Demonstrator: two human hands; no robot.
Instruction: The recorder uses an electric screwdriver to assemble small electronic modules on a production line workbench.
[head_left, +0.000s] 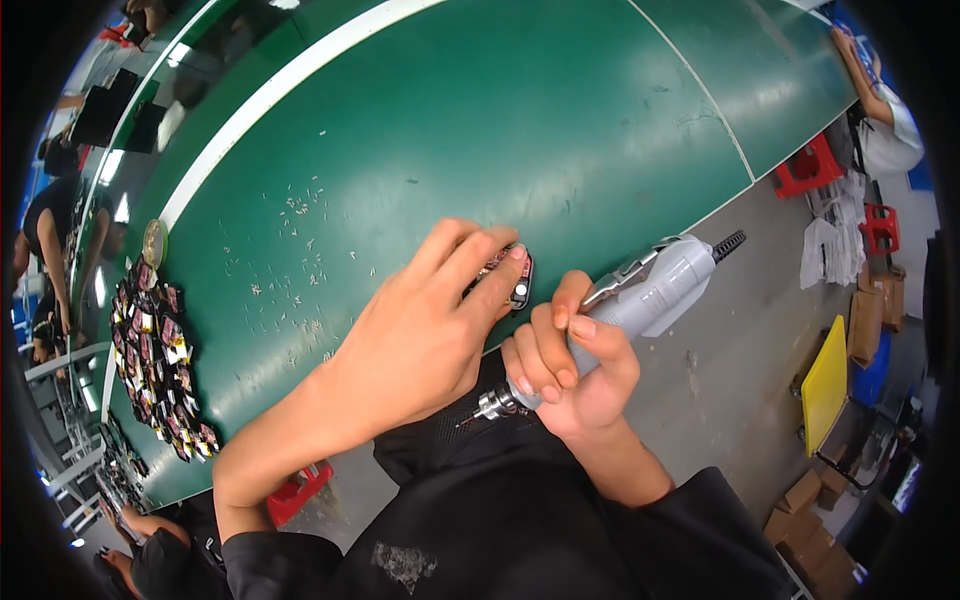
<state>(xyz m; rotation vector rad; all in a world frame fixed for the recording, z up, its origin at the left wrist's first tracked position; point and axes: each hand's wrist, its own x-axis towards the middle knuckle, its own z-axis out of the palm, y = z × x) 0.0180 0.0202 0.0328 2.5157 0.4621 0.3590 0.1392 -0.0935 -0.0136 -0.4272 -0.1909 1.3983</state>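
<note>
My right hand (585,365) is wrapped round a grey electric screwdriver (645,300). The tool lies slantwise across my palm, its chuck and thin bit pointing down and left, its black cord end toward the upper right. At the table's near edge, the fingers of my left hand (430,310) are closed over a small dark device (520,287) with a shiny rim and a round light spot. Most of that device is hidden under my fingers. The bit is apart from it, below my left hand.
Small pale slivers (300,270) are scattered on the green table (560,120). A heap of small dark assemblies (150,350) sits at its left, beside a round container (154,243). Red stools (808,165), a yellow panel (824,385) and cartons stand right. Other people are at the left and far right.
</note>
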